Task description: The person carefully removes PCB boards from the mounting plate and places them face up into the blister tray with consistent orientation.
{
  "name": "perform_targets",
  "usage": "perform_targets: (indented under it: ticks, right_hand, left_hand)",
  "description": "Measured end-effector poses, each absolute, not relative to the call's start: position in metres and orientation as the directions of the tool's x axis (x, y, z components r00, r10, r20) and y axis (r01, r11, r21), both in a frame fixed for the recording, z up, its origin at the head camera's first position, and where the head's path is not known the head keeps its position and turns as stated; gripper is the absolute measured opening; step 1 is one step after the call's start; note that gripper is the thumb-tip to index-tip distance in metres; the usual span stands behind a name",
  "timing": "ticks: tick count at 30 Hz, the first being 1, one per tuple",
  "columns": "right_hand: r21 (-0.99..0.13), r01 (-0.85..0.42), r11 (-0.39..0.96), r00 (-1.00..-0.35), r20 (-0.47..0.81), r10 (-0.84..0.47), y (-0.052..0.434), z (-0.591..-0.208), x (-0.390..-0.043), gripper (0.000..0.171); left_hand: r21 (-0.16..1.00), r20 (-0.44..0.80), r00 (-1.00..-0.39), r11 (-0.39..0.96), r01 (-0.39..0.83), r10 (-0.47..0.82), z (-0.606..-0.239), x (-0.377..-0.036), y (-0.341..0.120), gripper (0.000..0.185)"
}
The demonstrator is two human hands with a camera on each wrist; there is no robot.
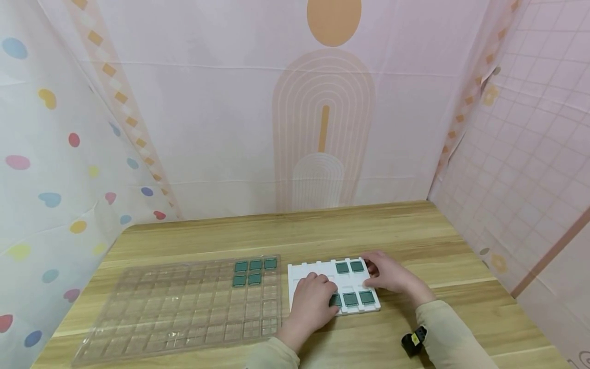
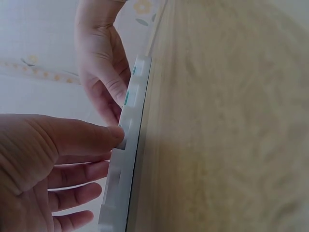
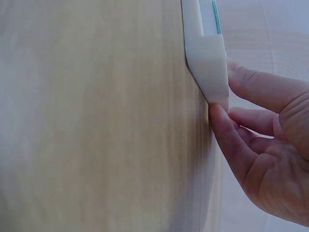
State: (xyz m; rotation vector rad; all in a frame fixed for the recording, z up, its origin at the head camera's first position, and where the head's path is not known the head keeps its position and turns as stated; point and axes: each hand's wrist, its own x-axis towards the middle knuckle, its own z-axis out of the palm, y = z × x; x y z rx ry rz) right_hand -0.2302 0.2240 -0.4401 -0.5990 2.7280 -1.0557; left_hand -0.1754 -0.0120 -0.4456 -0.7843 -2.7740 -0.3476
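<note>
A white tray (image 1: 341, 281) with notched edges lies flat on the table and carries several square green chips (image 1: 350, 299) with fine teeth along their edges. My left hand (image 1: 312, 302) reaches over its left half, thumb and fingers around a green chip (image 1: 336, 301) in the front row. In the left wrist view the left thumb (image 2: 91, 137) bends into a notch of the tray wall (image 2: 123, 159); the chip there is hidden. At the tray's right end my right hand (image 1: 392, 274) pinches the edge, one finger low at the corner (image 3: 207, 67) and the thumb higher up.
Left of the white tray lies a large clear plastic tray (image 1: 184, 302) with many square pockets. Several green chips (image 1: 255, 278) sit at its back right corner. A black device (image 1: 412, 342) is on the right wrist. Patterned cloth walls (image 1: 221, 128) stand behind the wooden table (image 1: 461, 287).
</note>
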Motion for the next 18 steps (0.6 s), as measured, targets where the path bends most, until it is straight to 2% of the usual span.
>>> perform_targets:
  ticks: [18]
  right_hand:
    - [-0.664, -0.314, 0.679, -0.906, -0.004, -0.423, 0.2236, -0.4389, -0.2302, 0.064]
  left_hand:
    - [0.161, 0.267, -0.835, 0.832, 0.531, 0.482, -0.444, -0.1774, -0.0071, 0.016]
